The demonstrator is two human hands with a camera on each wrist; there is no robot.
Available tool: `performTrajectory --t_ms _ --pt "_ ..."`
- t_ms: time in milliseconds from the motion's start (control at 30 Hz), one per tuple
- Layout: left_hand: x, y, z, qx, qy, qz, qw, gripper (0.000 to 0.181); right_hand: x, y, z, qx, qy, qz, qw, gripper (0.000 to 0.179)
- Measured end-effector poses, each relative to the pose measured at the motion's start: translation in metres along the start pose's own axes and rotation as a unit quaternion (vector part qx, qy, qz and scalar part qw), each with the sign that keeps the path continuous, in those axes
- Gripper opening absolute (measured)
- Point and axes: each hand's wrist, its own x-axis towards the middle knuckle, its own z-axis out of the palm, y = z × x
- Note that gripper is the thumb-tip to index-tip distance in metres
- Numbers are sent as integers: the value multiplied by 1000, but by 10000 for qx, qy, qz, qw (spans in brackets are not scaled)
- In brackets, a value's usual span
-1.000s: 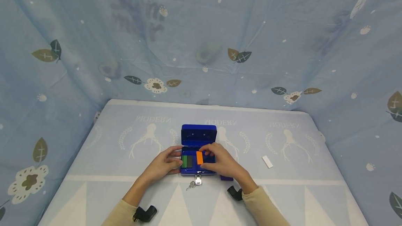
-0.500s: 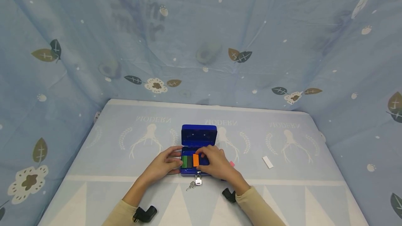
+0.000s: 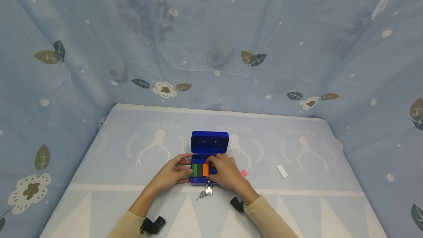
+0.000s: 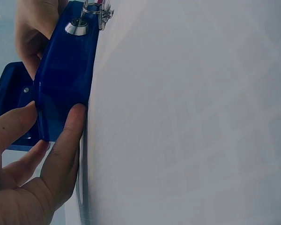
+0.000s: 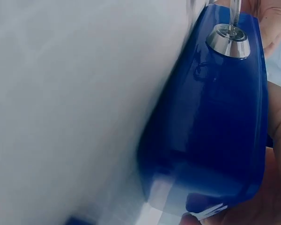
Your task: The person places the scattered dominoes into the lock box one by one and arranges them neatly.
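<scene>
An open blue cash box [image 3: 212, 142] has its lid raised. Inside, a green block [image 3: 194, 170] and a dark grey block [image 3: 199, 170] lie side by side at the left. My right hand [image 3: 226, 172] pinches an orange block [image 3: 205, 169] between thumb and fingertip, beside the dark grey one. My left hand [image 3: 172, 172] holds the box's left end; in the left wrist view its thumb is at the rim and a finger [image 4: 75, 117] presses low on the blue wall. A key [image 5: 235, 11] sits in the silver lock [image 5: 228, 41] of the front face. My right hand hides the box's right part.
Metal keys [image 3: 201, 195] hang or lie before the box. A pink piece [image 3: 243, 173] lies just right of my right hand, and a white block [image 3: 282, 171] farther right. Patterned cloth covers the table [image 3: 132, 186]; a blue curtain [image 3: 198, 39] surrounds it.
My right hand has moved left with the orange block, bringing it down next to the dark grey block. The pink piece has come into sight. My left hand stays at the box.
</scene>
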Motion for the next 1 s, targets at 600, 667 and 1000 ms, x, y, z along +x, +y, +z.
performTrajectory --t_ms 600,667,1000 --pt "1 -2 -1 138 56 20 9999 59 4 -2 -3 -62 -160 6 9999 43" --pt "0 -2 -1 148 49 17 9999 59 3 -3 -3 -67 -163 9 9998 43" --pt "1 -3 -1 121 37 -28 9999 59 3 -3 -3 -62 -157 31 9999 43"
